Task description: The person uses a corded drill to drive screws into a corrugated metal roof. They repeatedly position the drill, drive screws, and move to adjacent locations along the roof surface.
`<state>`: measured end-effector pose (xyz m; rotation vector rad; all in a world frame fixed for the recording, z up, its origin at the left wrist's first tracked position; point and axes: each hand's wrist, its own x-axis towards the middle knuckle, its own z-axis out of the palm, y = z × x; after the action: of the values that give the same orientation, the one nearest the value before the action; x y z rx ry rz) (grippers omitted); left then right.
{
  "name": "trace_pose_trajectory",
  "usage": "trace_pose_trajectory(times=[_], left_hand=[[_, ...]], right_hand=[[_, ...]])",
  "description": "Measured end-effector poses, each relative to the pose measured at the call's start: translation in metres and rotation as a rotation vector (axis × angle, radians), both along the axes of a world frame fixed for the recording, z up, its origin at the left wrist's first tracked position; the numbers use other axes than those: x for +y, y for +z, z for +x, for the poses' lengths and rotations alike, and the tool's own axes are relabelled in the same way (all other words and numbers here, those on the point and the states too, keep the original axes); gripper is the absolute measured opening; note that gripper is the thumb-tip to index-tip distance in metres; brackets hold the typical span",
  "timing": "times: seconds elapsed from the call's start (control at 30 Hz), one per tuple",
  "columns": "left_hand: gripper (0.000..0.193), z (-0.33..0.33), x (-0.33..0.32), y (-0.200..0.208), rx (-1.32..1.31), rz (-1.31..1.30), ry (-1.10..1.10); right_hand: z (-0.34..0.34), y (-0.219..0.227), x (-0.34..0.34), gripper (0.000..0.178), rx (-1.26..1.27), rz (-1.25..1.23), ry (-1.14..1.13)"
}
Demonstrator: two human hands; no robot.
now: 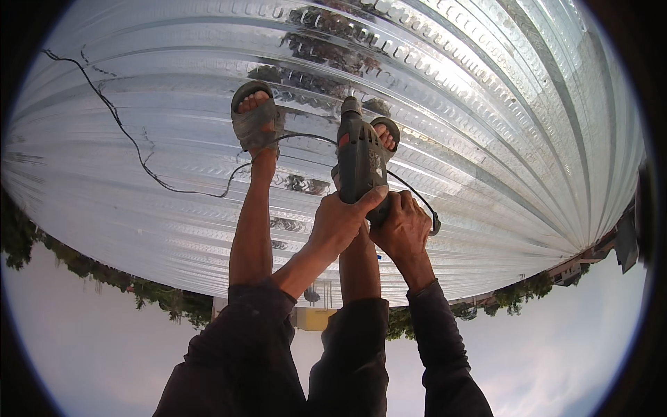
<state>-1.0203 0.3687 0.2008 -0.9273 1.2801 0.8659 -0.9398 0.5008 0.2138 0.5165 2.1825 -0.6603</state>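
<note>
A dark power drill (361, 158) is held in both my hands, its chuck (351, 105) pointing toward the top of the view. A thin bit shows at the tip, over the ribbed metal sheeting (445, 90); whether it touches the metal I cannot tell. My left hand (339, 224) wraps the rear of the drill body, thumb across its top. Closed around the handle end is my right hand (404, 228), which partly hides it. A black cord (132, 142) runs from the drill, behind my left shin and off to the far left.
My sandalled feet (256, 115) stand apart on the shiny corrugated sheets, either side of the drill. The cord lies loose across the ribs, with a loop beside my right hand. Trees (170, 299), a yellow block (314, 319) and sky (556, 333) show beyond the sheeting's edge.
</note>
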Motion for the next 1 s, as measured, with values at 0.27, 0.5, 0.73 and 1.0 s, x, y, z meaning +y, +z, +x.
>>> trace_pose_trajectory(times=[0.27, 0.5, 0.73, 1.0], left_hand=[[0.049, 0.006, 0.025, -0.002, 0.274, -0.249, 0.219], [0.043, 0.012, 0.019, -0.002, 0.187, -0.179, 0.389], [0.046, 0.016, 0.040, -0.015, 0.383, -0.281, 0.267], [0.046, -0.009, 0.060, -0.010, 0.481, -0.167, 0.364]], right_hand=[[-0.024, 0.002, -0.003, 0.042, -0.028, 0.011, 0.052], [-0.023, 0.003, 0.000, 0.043, -0.098, -0.011, 0.134], [-0.047, 0.003, 0.024, 0.034, -0.089, -0.004, 0.212], [-0.078, 0.003, 0.052, 0.023, -0.125, -0.036, 0.285]])
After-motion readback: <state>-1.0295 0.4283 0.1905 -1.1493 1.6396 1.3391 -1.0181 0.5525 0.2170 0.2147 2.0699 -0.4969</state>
